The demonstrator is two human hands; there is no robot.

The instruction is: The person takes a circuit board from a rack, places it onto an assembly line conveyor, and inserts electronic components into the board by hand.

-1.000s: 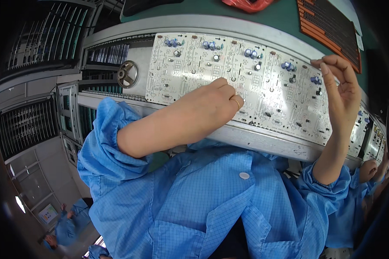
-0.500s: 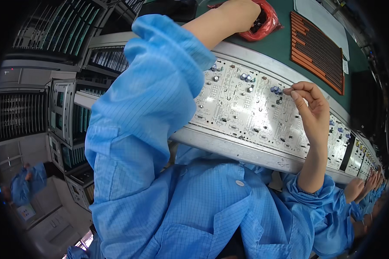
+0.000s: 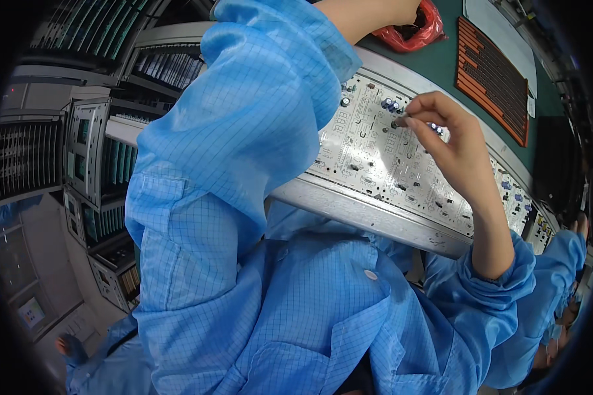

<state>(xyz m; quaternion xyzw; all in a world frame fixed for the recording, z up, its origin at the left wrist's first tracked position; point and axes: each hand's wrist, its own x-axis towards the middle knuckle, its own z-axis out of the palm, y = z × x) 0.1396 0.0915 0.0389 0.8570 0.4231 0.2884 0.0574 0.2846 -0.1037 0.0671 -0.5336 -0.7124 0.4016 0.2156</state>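
My left hand (image 3: pixel 396 9) is at the mouth of a red plastic bag (image 3: pixel 423 38) holding small dark parts. The upper picture edge cuts it off and its fingers are hidden. Over a white printed circuit board (image 3: pixel 356 148), my right hand (image 3: pixel 449 135) is closed in a pinch. Its fingertips are beside a small black capacitor, close to a group of blue capacitors (image 3: pixel 390 104); whatever they grip is too small to name. More blue capacitors (image 3: pixel 435 128) stand partly behind this hand.
The board lies between metal rails (image 3: pixel 375 201), with more boards in line to the right. An orange slotted rack (image 3: pixel 491 82) lies on the green surface beyond. Racks of boards (image 3: pixel 102 151) stand at left. Another person's blue sleeve (image 3: pixel 540 296) is close on my right.
My right hand has moved left along the board, from one capacitor group to the neighbouring one. My left hand remains at the red bag. The whole view has shifted slightly.
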